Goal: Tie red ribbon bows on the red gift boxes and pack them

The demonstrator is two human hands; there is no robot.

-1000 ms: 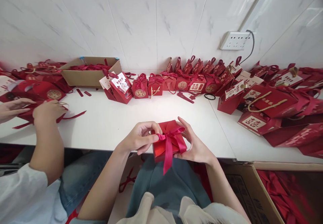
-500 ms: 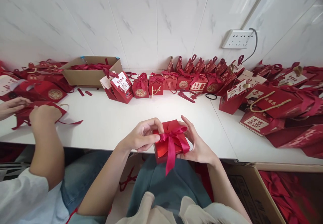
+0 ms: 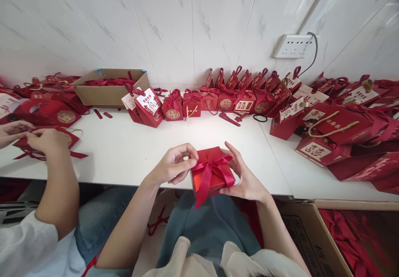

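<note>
A small red gift box (image 3: 213,182) with a crimson ribbon bow (image 3: 213,164) on its top is held at the table's front edge, over my lap. My right hand (image 3: 246,177) grips its right side, thumb low at the front and fingers behind. At the bow's left loop, my left hand (image 3: 176,164) pinches the ribbon between thumb and forefinger; its other fingers curl inward. One ribbon tail hangs down the front of the box.
A co-worker's hands (image 3: 46,139) work on another red box at the left. Finished-looking red boxes (image 3: 227,100) line the wall, with more piled at right (image 3: 339,131). A cardboard box (image 3: 109,96) holds ribbons; another carton (image 3: 358,206) stands lower right. A black ring (image 3: 260,118) lies on the table (image 3: 115,144).
The bow's hanging tail has shifted left, and my left hand has moved slightly up at the left loop. At the left, the co-worker's hands and box have moved.
</note>
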